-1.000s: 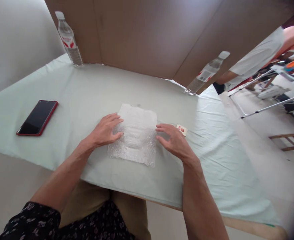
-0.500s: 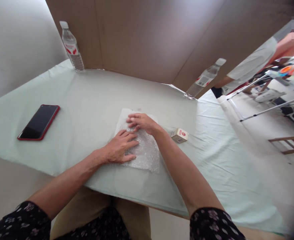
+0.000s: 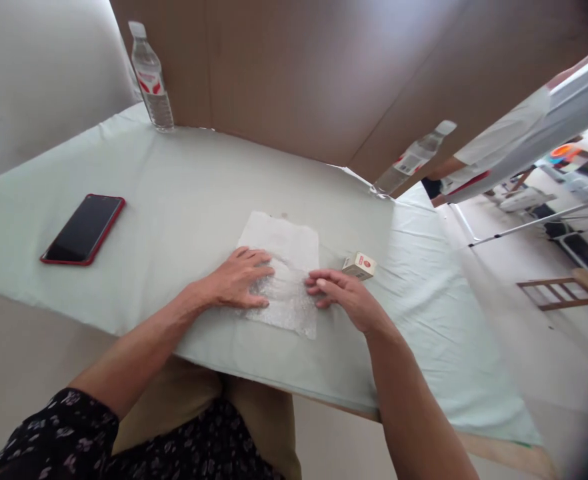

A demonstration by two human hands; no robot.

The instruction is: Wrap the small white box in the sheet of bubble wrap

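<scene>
A sheet of clear bubble wrap (image 3: 287,233) lies flat on the table in front of me. My left hand (image 3: 241,277) rests on its left part, palm down, with the fingers spread. At the sheet's right edge is my right hand (image 3: 341,293), fingers loosely bent and slightly apart, the tips over the edge; no grip on the wrap shows. Just beyond the right hand stands a small cream box (image 3: 360,265) with a red mark.
A phone in a red case (image 3: 84,229) lies at the left. One water bottle (image 3: 153,87) stands at the back left, another bottle (image 3: 414,160) at the back right. A brown cardboard panel (image 3: 284,73) closes off the back. Behind it, a person's sleeve (image 3: 504,127) shows.
My right hand has moved from the top of the bubble wrap to its right edge, nearer to me. My left hand stays on the wrap's left part. The view has shifted slightly.
</scene>
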